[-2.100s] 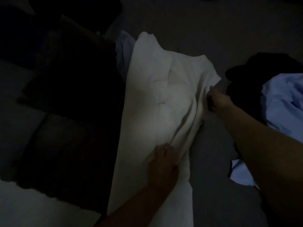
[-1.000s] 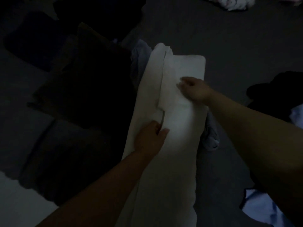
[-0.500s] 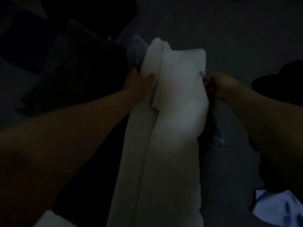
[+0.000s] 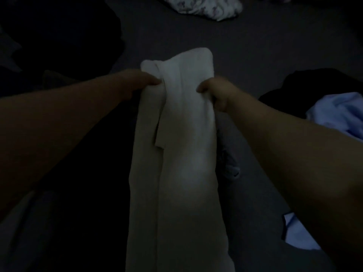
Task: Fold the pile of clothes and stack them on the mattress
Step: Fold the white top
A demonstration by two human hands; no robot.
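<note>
A long white garment, folded lengthwise into a narrow strip, runs from the bottom of the view up to the middle. My left hand grips its left edge near the top end. My right hand pinches the right edge at the same height. The top end stands raised above both hands. The scene is very dark.
Dark clothes lie at the upper left. A black garment and a light blue one lie at the right. A patterned white cloth sits at the top. The grey mattress surface spreads around them.
Both hands have taken hold of the strip's top end at its two edges and lifted it toward me. The view has tilted up, showing the patterned cloth.
</note>
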